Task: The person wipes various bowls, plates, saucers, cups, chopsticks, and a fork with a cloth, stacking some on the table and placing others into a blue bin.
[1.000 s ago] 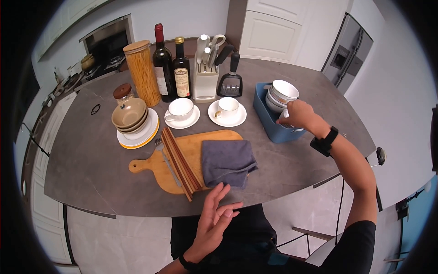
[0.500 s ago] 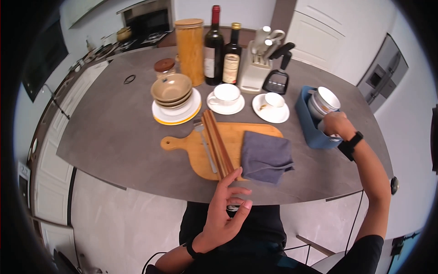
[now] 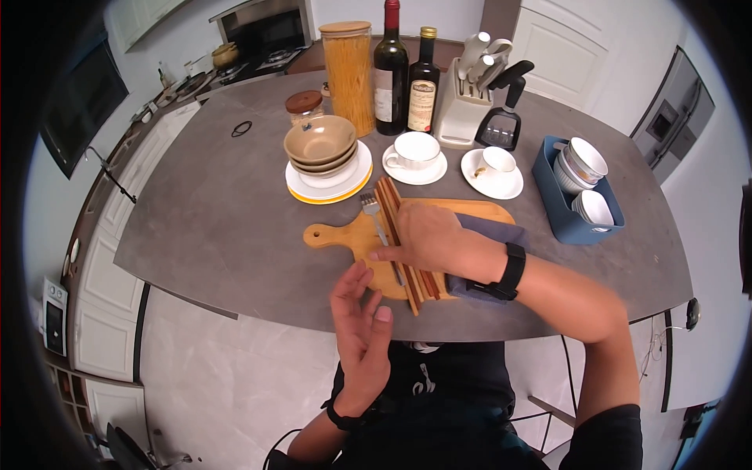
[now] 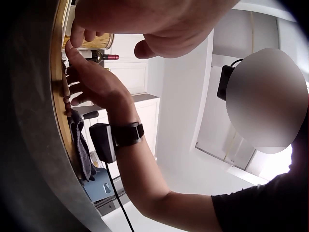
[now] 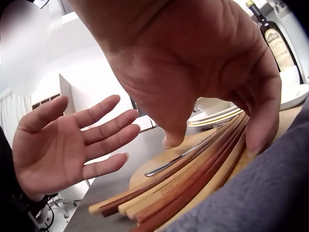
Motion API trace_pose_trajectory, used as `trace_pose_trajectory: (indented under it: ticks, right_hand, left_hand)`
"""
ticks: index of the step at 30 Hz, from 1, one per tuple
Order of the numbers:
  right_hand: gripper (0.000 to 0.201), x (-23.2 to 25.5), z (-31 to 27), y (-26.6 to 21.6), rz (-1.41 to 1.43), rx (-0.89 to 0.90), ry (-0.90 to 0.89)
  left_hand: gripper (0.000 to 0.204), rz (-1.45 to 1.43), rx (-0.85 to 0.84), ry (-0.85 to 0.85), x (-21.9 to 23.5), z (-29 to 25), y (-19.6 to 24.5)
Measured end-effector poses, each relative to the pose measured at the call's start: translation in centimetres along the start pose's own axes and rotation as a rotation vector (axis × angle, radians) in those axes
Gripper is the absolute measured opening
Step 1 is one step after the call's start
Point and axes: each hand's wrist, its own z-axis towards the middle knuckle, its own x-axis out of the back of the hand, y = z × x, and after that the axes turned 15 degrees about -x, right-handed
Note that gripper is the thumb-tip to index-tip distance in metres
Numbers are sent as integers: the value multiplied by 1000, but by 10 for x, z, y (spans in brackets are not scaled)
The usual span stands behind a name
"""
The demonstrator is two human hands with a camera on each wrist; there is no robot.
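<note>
Several wooden chopsticks [image 3: 388, 197] lie lengthwise across the cutting board [image 3: 333, 235], beside a fork [image 3: 370, 207]. My right hand [image 3: 439, 239] is over them, covering their middle in the head view. In the right wrist view its thumb and fingers straddle the chopsticks [image 5: 169, 195], the thumb apart from them and the fingertips down along the far side; a firm hold is not visible. The folded grey cloth [image 3: 501, 228] lies under my right wrist. My left hand [image 3: 362, 345] hovers at the table's front edge, palm turned inward, fingers spread and holding nothing.
Stacked bowls [image 3: 319, 141] on plates, two cups [image 3: 417, 149] on saucers, bottles [image 3: 391, 86], a pasta jar [image 3: 348, 78] and a knife block [image 3: 462, 113] stand behind the board. At the right is a blue basket [image 3: 576, 223] holding bowls.
My right hand has left the blue basket and moved left over the chopsticks. The small white bowls it covered now show in the basket. The head view has shifted, moving the table contents rightward.
</note>
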Motion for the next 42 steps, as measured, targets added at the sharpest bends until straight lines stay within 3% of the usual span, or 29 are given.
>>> trace_pose_trajectory:
  ticks: [1, 3, 12, 15, 25, 28, 30, 33, 37, 39, 40, 42]
  right_hand:
    - [77, 1, 6, -3, -3, 5, 0]
    - [74, 3, 15, -5, 29, -168, -98]
    - [48, -2, 18, -10, -41, -228, -133]
    - [44, -26, 27, -9, -79, -244, -77]
    - [38, -17, 22, -19, -167, -323, -64]
    - [37, -13, 20, 2, 19, -285, -54]
    - [36, -16, 15, 17, 295, -158, 2]
    - [44, 6, -8, 16, 446, -120, -74]
    - [35, 7, -33, 18, 680, -112, -91]
    - [25, 0, -38, 17, 956, -74, 26]
    - [25, -3, -42, 17, 961, -76, 27]
    - [24, -7, -52, 15, 967, -67, 260]
  left_hand:
    - [56, 6, 0, 11, 3, 0, 1]
    - [56, 6, 0, 32, 10, 0, 2]
    - [55, -52, -41, -7, 20, 12, -8]
    - [55, -45, -22, -20, 19, 13, -15]
    - [53, -109, 0, -5, 19, 17, -24]
    - [54, -226, 97, 33, 16, 22, -26]
    - [54, -292, 155, 58, 11, 22, -25]
    - [53, -420, 269, 55, -1, 18, -21]
    - [51, -581, 445, -35, -22, 11, -16]
    - [53, -608, 538, -91, -35, 10, -12]
    - [53, -605, 541, -94, -39, 9, -8]
    - [54, -680, 581, -135, -49, 8, -1]
